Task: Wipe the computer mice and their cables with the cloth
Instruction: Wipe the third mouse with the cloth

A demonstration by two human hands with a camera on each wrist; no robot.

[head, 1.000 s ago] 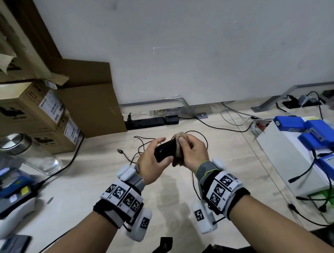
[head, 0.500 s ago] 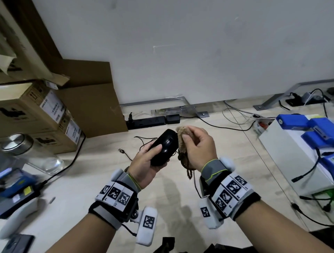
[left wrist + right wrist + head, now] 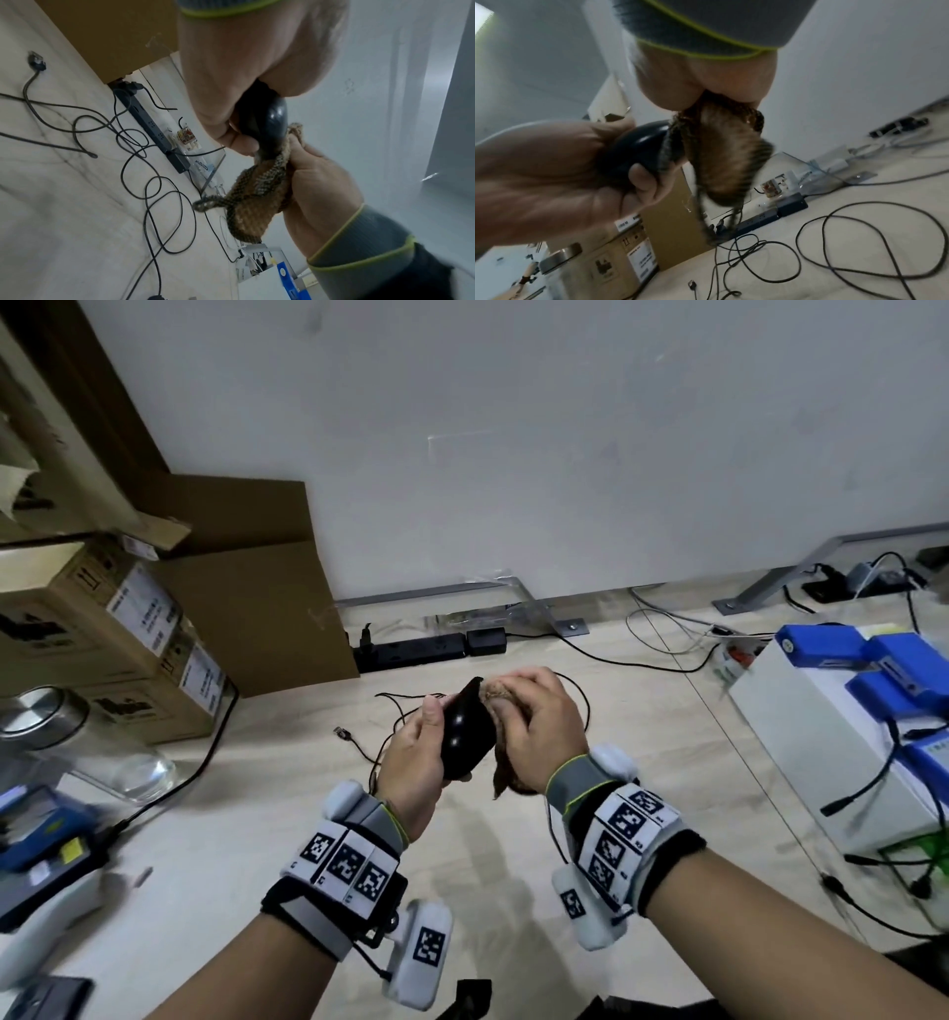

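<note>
My left hand (image 3: 418, 752) grips a black computer mouse (image 3: 464, 737) above the table, its glossy back turned toward me. My right hand (image 3: 539, 731) clutches a brown knitted cloth (image 3: 506, 775) and presses it against the mouse's right side. In the left wrist view the mouse (image 3: 267, 119) sticks out of my fist with the cloth (image 3: 254, 201) bunched under it. In the right wrist view the cloth (image 3: 721, 154) hangs from my palm beside the mouse (image 3: 636, 150). The mouse cable (image 3: 390, 711) lies in loops on the table (image 3: 257, 814) below, ending in a USB plug (image 3: 341, 732).
Cardboard boxes (image 3: 102, 629) stand at the left, with a glass jar (image 3: 67, 742) in front. A black power strip (image 3: 416, 649) lies along the wall. A white box with blue packs (image 3: 847, 711) sits at the right. More cables (image 3: 667, 639) trail at the back right.
Both hands have lifted and come nearer to me. The left hand has turned the mouse upright, and the right hand has slid the cloth down along its side.
</note>
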